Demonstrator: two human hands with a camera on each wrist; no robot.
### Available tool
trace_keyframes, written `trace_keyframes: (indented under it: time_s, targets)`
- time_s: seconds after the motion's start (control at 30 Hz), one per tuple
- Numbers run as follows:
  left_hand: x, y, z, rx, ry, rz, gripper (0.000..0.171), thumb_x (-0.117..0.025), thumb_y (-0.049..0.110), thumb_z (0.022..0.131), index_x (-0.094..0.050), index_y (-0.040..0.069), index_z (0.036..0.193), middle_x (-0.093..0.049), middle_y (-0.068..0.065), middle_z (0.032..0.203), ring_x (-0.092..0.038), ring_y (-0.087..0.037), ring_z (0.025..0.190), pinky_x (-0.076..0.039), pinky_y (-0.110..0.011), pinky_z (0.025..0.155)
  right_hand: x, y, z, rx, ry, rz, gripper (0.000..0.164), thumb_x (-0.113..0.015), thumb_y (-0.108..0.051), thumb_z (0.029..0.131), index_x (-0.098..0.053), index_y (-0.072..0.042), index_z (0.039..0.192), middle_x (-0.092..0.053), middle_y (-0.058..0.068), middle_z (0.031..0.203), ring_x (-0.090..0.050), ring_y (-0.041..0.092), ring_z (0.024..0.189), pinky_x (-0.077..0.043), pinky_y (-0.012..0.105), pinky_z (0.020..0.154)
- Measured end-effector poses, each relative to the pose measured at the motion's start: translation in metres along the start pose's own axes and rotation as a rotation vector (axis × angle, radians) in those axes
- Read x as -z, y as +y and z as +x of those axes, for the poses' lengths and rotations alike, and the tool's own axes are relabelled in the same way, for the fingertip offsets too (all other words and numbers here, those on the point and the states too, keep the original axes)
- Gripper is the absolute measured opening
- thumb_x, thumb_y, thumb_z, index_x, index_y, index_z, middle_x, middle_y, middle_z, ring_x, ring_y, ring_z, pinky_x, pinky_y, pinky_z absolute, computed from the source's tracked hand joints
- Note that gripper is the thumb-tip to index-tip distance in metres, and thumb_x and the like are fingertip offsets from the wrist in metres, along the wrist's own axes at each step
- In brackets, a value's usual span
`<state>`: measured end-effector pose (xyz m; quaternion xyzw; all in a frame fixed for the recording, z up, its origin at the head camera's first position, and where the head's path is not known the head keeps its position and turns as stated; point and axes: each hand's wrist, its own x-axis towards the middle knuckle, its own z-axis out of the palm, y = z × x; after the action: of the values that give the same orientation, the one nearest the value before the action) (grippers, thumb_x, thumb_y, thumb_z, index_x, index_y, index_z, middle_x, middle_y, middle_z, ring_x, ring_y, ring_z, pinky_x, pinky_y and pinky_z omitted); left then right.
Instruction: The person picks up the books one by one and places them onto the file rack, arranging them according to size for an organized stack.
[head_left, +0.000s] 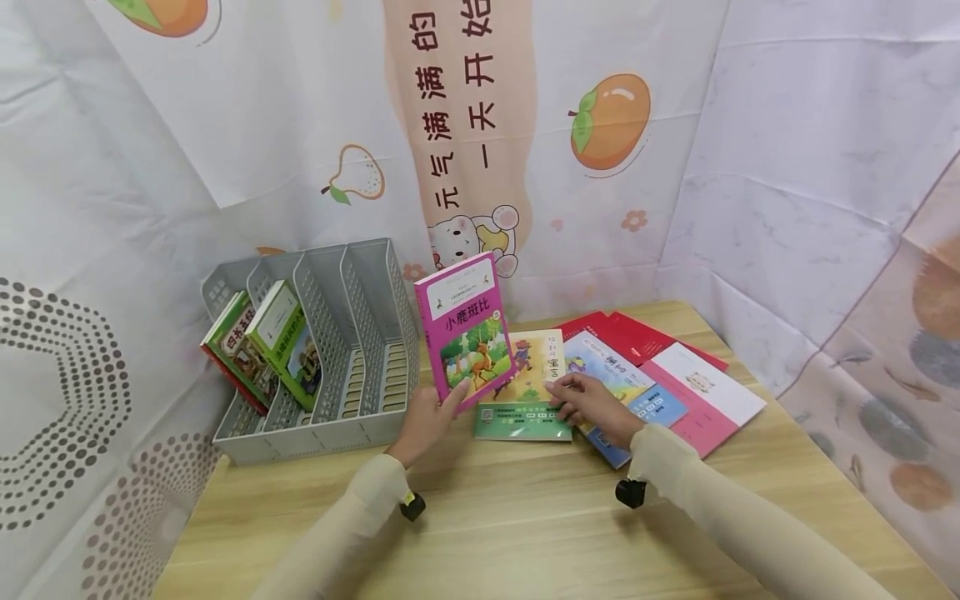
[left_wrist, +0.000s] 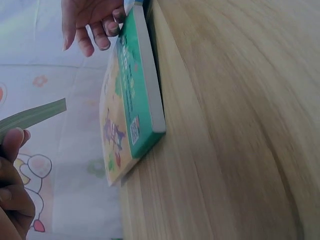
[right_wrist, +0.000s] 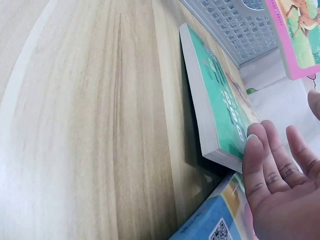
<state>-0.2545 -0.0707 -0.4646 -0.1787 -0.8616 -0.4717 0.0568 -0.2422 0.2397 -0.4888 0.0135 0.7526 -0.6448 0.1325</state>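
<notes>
My left hand (head_left: 426, 422) grips a pink book (head_left: 467, 321) by its lower edge, thumb on the cover. The book is raised and tilted, its deer picture facing me; in the left wrist view only its thin edge (left_wrist: 37, 114) shows. My right hand (head_left: 596, 406) is at the right side of a yellow and green book (head_left: 522, 421) lying on the table. In the right wrist view its fingers (right_wrist: 257, 160) are spread and loosely bent, grasping nothing, beside that book's green cover (right_wrist: 220, 95). Whether they touch it I cannot tell.
A grey file rack (head_left: 318, 433) stands at the left, with a red-edged book (head_left: 242, 350) and a green book (head_left: 288, 346) in separate slots. Overlapping blue (head_left: 611, 367), pink-and-white (head_left: 708, 396) and red books (head_left: 637, 335) lie at the right. Patterned cloth (head_left: 300, 108) hangs behind the wooden table (head_left: 495, 525).
</notes>
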Motion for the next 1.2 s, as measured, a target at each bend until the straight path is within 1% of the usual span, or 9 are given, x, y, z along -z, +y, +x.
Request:
trace_keyframes:
  time_s: [0.17,0.33,0.53,0.6,0.77,0.8,0.93,1.07,1.2]
  targets:
    - [0.004,-0.006,-0.003,0.014,0.027,-0.022,0.055,-0.057,0.054,0.103,-0.074,0.002,0.106,-0.056,0.002,0.059,-0.037,-0.008,0.047,-0.029,-0.026,0.041,-0.002,-0.003,0.000,-0.007,-0.003,-0.006,0.067,-0.065,-0.056,0.097,-0.053,0.001,0.130,-0.065,0.021,0.119,-0.064,0.032,0.098,-0.056,0.042,0.084]
    - [0.009,-0.007,-0.005,0.029,0.052,-0.017,0.055,-0.057,0.054,0.103,-0.074,0.002,0.110,-0.056,0.002,0.059,-0.038,-0.009,0.047,-0.029,-0.026,0.040,-0.001,-0.007,0.001,-0.009,0.009,-0.002,0.067,-0.062,-0.057,0.098,-0.053,0.003,0.127,-0.066,0.021,0.117,-0.065,0.033,0.094,-0.057,0.042,0.081]
    - [0.017,-0.009,-0.008,0.055,0.070,0.000,0.058,-0.056,0.056,0.103,-0.073,0.001,0.113,-0.055,0.001,0.061,-0.040,-0.011,0.049,-0.031,-0.026,0.041,-0.006,-0.012,0.000,0.012,-0.020,-0.039,0.068,-0.062,-0.058,0.098,-0.053,0.002,0.129,-0.067,0.021,0.118,-0.065,0.032,0.093,-0.056,0.040,0.082]
    - [0.020,-0.010,-0.009,0.069,0.072,0.008,0.058,-0.056,0.056,0.103,-0.073,0.001,0.108,-0.055,0.001,0.060,-0.040,-0.011,0.049,-0.032,-0.026,0.041,-0.009,-0.013,0.000,0.016,-0.035,-0.053,0.068,-0.062,-0.058,0.098,-0.053,0.002,0.129,-0.067,0.021,0.117,-0.065,0.033,0.093,-0.055,0.041,0.083]
    - [0.028,-0.013,-0.011,0.078,0.087,0.031,0.059,-0.054,0.058,0.103,-0.069,0.006,0.079,-0.049,0.003,0.055,-0.034,-0.010,0.045,-0.028,-0.026,0.039,-0.015,-0.013,0.003,0.030,-0.046,-0.058,0.068,-0.063,-0.057,0.098,-0.054,0.003,0.129,-0.067,0.022,0.117,-0.066,0.033,0.094,-0.056,0.042,0.085]
    - [0.029,-0.013,-0.011,0.071,0.091,0.035,0.060,-0.054,0.057,0.103,-0.068,0.006,0.076,-0.048,0.003,0.054,-0.034,-0.009,0.045,-0.027,-0.026,0.039,-0.016,-0.013,0.003,0.032,-0.046,-0.056,0.068,-0.063,-0.057,0.098,-0.054,0.003,0.128,-0.067,0.022,0.117,-0.066,0.033,0.094,-0.056,0.042,0.085]
    - [0.032,-0.015,-0.012,0.037,0.107,0.047,0.058,-0.055,0.055,0.103,-0.070,0.004,0.079,-0.048,0.004,0.052,-0.034,-0.009,0.044,-0.027,-0.026,0.039,-0.020,-0.015,0.006,0.030,-0.062,-0.033,0.067,-0.064,-0.055,0.098,-0.054,0.003,0.128,-0.066,0.023,0.119,-0.067,0.032,0.095,-0.057,0.041,0.088]
    - [0.035,-0.017,-0.013,0.025,0.121,0.066,0.056,-0.056,0.052,0.104,-0.073,0.001,0.091,-0.050,0.005,0.053,-0.038,-0.009,0.044,-0.030,-0.026,0.039,-0.025,-0.016,0.009,0.027,-0.089,-0.008,0.065,-0.064,-0.052,0.099,-0.054,0.005,0.128,-0.066,0.024,0.119,-0.068,0.033,0.095,-0.057,0.042,0.089]
    - [0.039,-0.019,-0.015,0.012,0.137,0.068,0.054,-0.057,0.050,0.104,-0.073,0.000,0.090,-0.051,0.004,0.053,-0.040,-0.009,0.043,-0.032,-0.026,0.038,-0.031,-0.015,0.012,0.030,-0.111,0.016,0.060,-0.063,-0.047,0.102,-0.054,0.006,0.128,-0.066,0.024,0.116,-0.067,0.033,0.095,-0.057,0.044,0.089]
